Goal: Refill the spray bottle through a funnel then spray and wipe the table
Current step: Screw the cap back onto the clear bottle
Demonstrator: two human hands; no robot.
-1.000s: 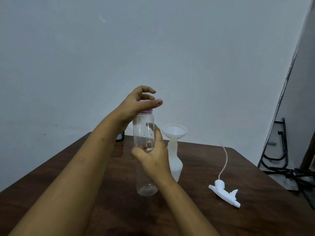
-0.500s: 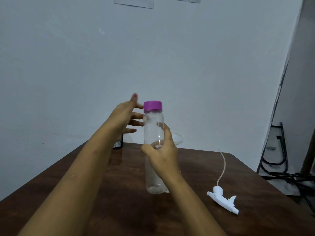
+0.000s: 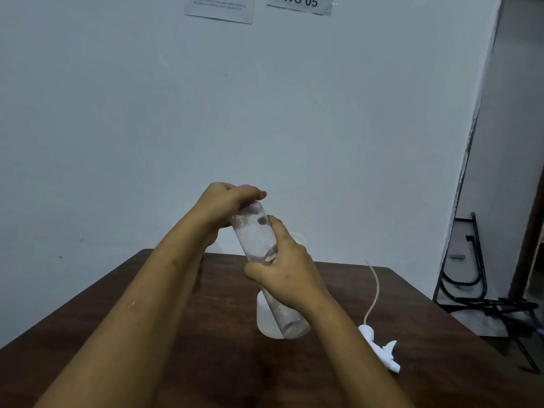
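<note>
Left hand fingers clench the cap; right hand fingers grasp the tilted bottle. Spray bottle stands on the bench at 12 o'clock, close behind. A slip could topple it.

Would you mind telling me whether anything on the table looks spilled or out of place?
No spill shows. The spray head lies detached on the table, tube curving upward. The clear bottle is tilted in the right hand; the left hand grips its cap.
</note>
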